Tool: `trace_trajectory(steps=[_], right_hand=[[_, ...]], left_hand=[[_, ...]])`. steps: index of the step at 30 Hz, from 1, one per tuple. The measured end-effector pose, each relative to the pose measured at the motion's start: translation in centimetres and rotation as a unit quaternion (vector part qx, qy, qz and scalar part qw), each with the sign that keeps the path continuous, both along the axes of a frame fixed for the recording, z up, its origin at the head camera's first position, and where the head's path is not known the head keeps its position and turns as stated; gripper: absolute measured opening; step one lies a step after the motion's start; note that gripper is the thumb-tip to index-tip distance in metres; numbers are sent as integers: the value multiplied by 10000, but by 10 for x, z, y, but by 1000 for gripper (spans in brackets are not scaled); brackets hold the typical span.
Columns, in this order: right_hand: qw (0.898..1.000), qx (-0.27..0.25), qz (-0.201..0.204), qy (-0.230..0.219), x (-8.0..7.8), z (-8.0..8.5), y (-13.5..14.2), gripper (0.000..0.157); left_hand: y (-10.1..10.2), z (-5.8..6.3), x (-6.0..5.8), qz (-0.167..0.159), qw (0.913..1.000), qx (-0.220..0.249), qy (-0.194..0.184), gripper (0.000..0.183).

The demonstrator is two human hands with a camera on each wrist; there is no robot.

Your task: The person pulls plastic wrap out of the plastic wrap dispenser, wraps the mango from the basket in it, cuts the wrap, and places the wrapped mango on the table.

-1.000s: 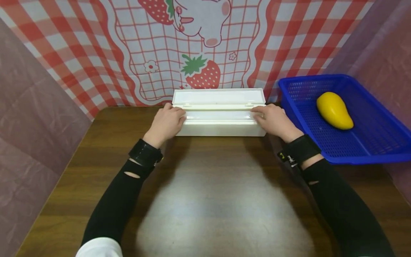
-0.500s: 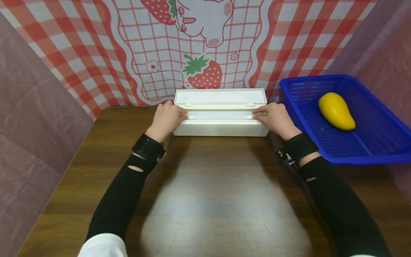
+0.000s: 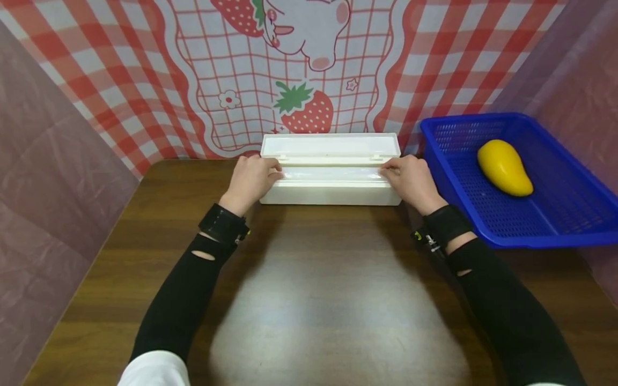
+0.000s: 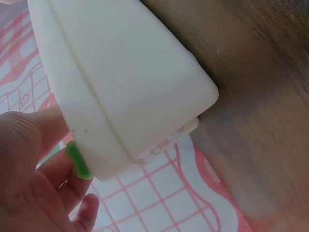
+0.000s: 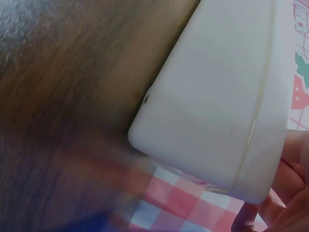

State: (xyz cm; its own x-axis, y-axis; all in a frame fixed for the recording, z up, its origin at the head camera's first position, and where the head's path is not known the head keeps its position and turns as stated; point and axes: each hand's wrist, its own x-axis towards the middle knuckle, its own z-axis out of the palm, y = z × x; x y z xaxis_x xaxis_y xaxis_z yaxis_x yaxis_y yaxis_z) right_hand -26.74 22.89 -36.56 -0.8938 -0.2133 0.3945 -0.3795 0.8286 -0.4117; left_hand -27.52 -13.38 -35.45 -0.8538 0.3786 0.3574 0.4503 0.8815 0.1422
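Observation:
A long white cling film dispenser [image 3: 330, 195] stands at the back of the table with its lid [image 3: 330, 145] raised. Clear, shiny cling film [image 3: 330, 173] stretches across its opening. My left hand [image 3: 249, 181] is at the left end, thumb and forefinger pinching the film there. Across from it, my right hand [image 3: 413, 181] pinches the film near the right end. From the left wrist, the dispenser [image 4: 130, 72] hides the left fingertips; a small green piece [image 4: 78, 160] shows by the fingers. In the right wrist view, the right fingers [image 5: 287, 181] are partly behind the box.
To the right stands a blue plastic basket [image 3: 560, 239] with a yellow mango [image 3: 504, 167] in it. A red-and-white strawberry cloth [image 3: 309, 115] hangs right behind the dispenser. The brown wooden table [image 3: 333, 300] extends toward me.
Both hands' thumbs and forefingers have drawn together into a pinch at the film, and the right hand has turned slightly. The lid, basket and mango look unchanged.

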Motion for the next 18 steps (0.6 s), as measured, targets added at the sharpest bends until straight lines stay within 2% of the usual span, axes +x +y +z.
trace_trajectory(steps=[8, 13, 18], right_hand=[[9998, 66, -135, -94, -1, 3, -4, 18], [9994, 69, -328, -6, -2, 0, -5, 18], [9990, 15, -429, 145, -2, -1, -7, 19]], left_hand=[[-1, -1, -4, 7, 9997, 182, -140, 19], [0, -3, -5, 114, 9990, 328, -280, 20], [3, -3, -4, 228, 9993, 158, -232, 12]])
